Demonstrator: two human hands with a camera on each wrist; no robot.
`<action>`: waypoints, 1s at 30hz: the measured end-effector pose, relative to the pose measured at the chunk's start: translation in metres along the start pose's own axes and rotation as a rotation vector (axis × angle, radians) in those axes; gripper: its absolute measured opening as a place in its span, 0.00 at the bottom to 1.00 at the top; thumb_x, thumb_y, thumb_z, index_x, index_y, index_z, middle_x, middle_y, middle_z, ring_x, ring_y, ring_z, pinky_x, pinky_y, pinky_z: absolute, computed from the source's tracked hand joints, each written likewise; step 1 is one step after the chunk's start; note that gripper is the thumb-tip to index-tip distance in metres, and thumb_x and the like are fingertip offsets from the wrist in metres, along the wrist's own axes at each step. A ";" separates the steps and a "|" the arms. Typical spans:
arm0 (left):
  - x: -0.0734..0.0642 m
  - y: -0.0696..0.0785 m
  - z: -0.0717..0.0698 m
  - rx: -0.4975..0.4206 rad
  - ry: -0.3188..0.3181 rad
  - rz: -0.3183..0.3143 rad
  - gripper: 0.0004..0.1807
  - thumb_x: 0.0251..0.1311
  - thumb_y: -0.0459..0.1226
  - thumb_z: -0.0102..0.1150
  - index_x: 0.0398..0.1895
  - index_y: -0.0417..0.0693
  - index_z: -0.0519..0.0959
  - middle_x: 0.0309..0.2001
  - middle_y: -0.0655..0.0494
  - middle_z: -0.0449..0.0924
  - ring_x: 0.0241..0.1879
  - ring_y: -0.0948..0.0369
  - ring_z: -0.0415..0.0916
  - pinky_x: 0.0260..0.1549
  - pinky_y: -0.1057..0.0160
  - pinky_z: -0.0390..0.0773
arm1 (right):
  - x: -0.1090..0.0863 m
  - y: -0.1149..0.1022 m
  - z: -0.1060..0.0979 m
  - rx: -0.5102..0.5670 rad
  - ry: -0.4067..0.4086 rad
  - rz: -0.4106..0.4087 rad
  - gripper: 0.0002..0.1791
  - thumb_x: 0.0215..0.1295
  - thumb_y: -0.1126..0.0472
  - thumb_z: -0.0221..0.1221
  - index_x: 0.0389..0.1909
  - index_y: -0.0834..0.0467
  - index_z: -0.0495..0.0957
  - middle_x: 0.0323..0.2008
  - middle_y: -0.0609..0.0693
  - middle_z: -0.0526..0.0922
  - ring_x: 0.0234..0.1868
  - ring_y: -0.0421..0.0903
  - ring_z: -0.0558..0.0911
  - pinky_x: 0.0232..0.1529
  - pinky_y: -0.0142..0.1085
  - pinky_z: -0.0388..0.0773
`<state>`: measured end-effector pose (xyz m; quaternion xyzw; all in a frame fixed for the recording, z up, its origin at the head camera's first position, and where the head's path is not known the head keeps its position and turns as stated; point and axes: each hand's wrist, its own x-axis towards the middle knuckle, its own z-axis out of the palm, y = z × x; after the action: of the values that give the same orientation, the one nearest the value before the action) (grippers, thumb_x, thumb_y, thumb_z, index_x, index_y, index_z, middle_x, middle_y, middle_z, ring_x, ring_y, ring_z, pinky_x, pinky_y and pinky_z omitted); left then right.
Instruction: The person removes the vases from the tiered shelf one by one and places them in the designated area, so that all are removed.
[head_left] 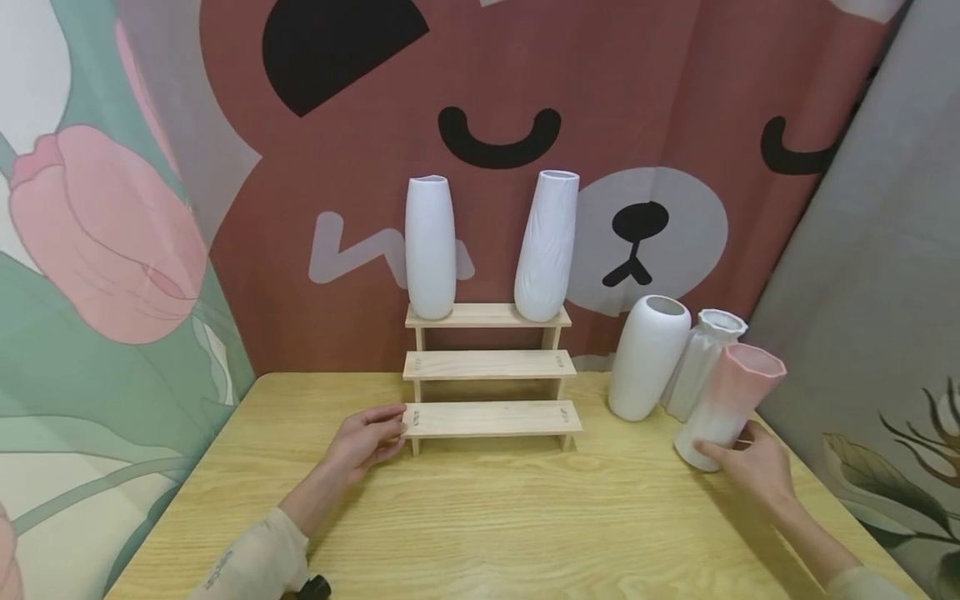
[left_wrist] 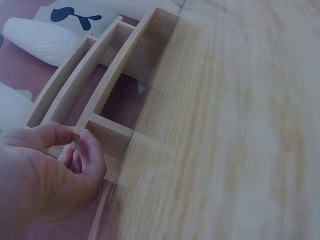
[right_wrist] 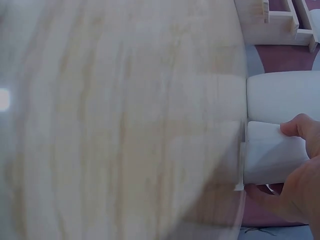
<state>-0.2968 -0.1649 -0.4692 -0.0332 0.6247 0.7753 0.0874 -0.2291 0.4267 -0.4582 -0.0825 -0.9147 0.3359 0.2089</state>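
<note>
A three-step wooden shelf [head_left: 491,419] stands at the middle of the table's back part. My left hand [head_left: 365,442] pinches the left end of its lowest step between thumb and fingers, as the left wrist view shows closely. At the right, my right hand [head_left: 757,467] grips the lower part of a pink-and-white vase [head_left: 738,392], thumb on the near side, fingers behind it. In the right wrist view the base of this vase [right_wrist: 272,152] is right at the table surface. Two tall white vases, a smooth one [head_left: 431,250] and a swirl-textured one [head_left: 549,250], stand on the top step.
A rounded white vase [head_left: 645,362] and a pleated white vase [head_left: 701,367] stand on the table [head_left: 480,525] just left of and behind the pink-and-white one. A patterned curtain [head_left: 337,150] hangs behind the table. A small black object [head_left: 315,587] lies by the left sleeve.
</note>
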 end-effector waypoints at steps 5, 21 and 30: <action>0.000 -0.001 0.001 0.000 -0.002 -0.008 0.23 0.67 0.28 0.63 0.65 0.37 0.77 0.58 0.43 0.76 0.43 0.57 0.80 0.44 0.60 0.84 | 0.000 0.007 0.000 0.001 -0.003 0.014 0.39 0.57 0.45 0.75 0.56 0.72 0.75 0.46 0.69 0.83 0.38 0.48 0.81 0.29 0.29 0.74; 0.000 0.000 0.002 0.005 0.002 -0.002 0.23 0.67 0.27 0.63 0.65 0.37 0.77 0.56 0.43 0.77 0.43 0.57 0.80 0.42 0.61 0.84 | 0.014 0.028 -0.010 -0.008 0.019 0.035 0.38 0.62 0.49 0.71 0.59 0.76 0.71 0.51 0.77 0.78 0.49 0.69 0.80 0.30 0.27 0.72; -0.001 0.001 0.002 0.007 0.014 0.004 0.22 0.67 0.27 0.62 0.65 0.36 0.77 0.56 0.43 0.78 0.42 0.58 0.80 0.42 0.61 0.84 | 0.017 0.035 -0.012 0.032 -0.016 0.031 0.40 0.65 0.48 0.69 0.63 0.76 0.68 0.55 0.77 0.75 0.52 0.69 0.78 0.33 0.24 0.71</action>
<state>-0.2954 -0.1631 -0.4674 -0.0374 0.6279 0.7731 0.0817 -0.2385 0.4649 -0.4668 -0.0904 -0.9095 0.3544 0.1975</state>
